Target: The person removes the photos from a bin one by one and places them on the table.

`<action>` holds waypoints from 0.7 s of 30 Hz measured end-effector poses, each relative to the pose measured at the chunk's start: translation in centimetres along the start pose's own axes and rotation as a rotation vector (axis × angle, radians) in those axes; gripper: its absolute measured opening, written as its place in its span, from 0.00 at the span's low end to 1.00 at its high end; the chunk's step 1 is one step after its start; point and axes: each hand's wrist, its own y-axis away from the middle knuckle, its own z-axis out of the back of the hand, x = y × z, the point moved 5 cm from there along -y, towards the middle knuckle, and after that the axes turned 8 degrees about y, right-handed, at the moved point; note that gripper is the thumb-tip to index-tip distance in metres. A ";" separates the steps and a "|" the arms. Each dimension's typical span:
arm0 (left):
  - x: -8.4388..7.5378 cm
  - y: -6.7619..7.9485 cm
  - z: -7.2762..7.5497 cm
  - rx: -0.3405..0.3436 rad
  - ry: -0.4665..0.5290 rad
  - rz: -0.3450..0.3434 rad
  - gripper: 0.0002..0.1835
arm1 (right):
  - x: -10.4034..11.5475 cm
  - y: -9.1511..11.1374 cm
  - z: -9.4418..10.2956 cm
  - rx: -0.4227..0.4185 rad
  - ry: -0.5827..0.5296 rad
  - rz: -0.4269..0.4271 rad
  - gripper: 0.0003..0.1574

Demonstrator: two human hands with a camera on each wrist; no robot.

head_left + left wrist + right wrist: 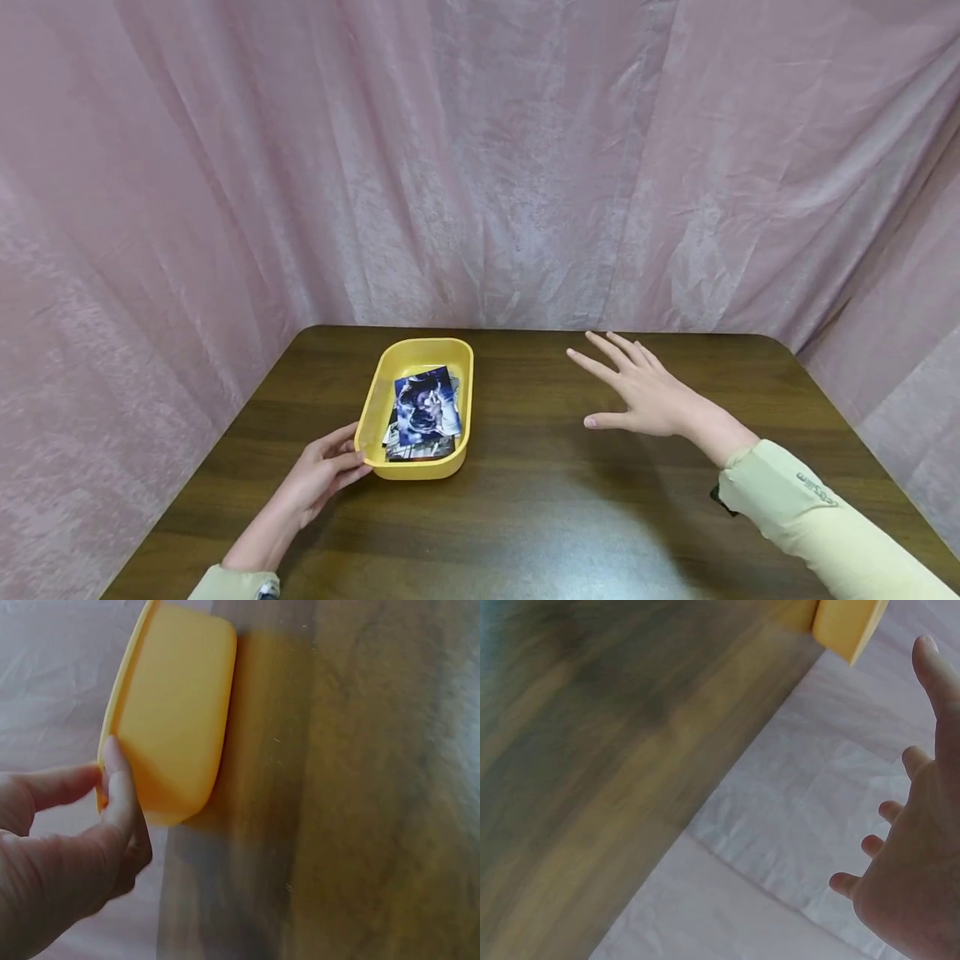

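Observation:
A yellow plastic tray (462, 450) with rounded corners sits on the left half of the table. Inside it, several printed picture cards lie in a loose pile, the top card (426, 406) blue and purple. My left hand (324, 473) pinches the tray's near left corner; in the left wrist view the thumb and a finger (116, 769) close on its rim. Over the right half of the table, my right hand (645, 392) hovers with fingers spread and holds nothing. Part of the tray's yellow side (847, 626) shows at the top of the right wrist view.
The dark wooden table (525, 517) has rounded far corners. Pink velvet curtains (510, 167) hang right behind its far edge and along both sides. Pale sleeves (825, 517) cover both forearms, and a dark object shows under the right cuff.

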 end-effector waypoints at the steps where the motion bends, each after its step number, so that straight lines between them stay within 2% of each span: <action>1: 0.1 -0.1 0.1 0.007 0.005 -0.003 0.35 | 0.0 -0.5 -0.1 0.004 -0.009 0.006 0.60; 7: 0.2 -0.7 0.5 0.044 0.001 -0.008 0.39 | -0.2 -4.1 -0.7 0.005 -0.048 0.051 0.60; 11: 0.2 -1.0 0.9 0.102 -0.023 -0.010 0.43 | 0.1 -6.6 -1.2 0.019 -0.098 0.079 0.58; 21: 0.0 -1.5 1.2 0.237 -0.048 0.030 0.48 | 2.4 -14.5 -1.5 0.048 -0.240 0.168 0.54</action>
